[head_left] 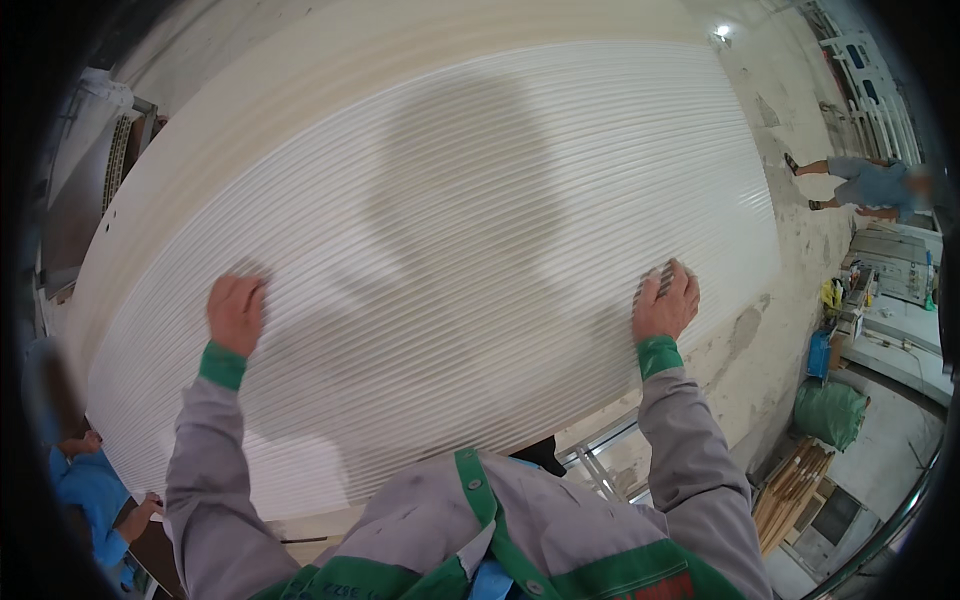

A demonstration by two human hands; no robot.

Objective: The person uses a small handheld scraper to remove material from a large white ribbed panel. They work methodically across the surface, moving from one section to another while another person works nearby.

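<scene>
A large white ribbed panel point(620, 200) lies flat in front of me on a bigger cream-coloured surface point(255, 105). My left hand point(236, 314) is over the panel's left part, its fingers bent and their tips down at the ribs. Across to the right, my right hand point(667, 303) is over the ribs with bent fingers slightly apart. I see no object in either hand. The shadow of my head and arms falls across the middle of the panel.
At the lower left a person in blue point(92, 495) has hands near the panel's corner. Another person point(868, 188) stands far right. Wooden strips point(793, 492), a green bundle point(832, 413) and a blue container point(819, 353) are along the right. A metal frame point(603, 458) shows beside my waist.
</scene>
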